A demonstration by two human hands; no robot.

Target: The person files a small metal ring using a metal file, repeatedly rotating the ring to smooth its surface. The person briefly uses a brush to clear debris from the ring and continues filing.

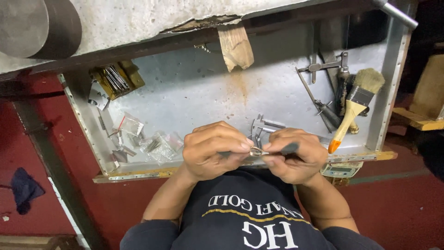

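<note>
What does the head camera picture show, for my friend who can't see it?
Two hands, left hand and right hand, pinch a small shiny metal piece together above a metal drawer. A paintbrush and tools lie inside.

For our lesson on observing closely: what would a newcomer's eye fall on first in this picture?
First, the left hand and right hand, pressed together at centre over a small shiny metal piece. Next, the paintbrush with its orange-tipped handle, leaning in the right corner of the metal tray. Small clear packets lie at the tray's left.
</note>
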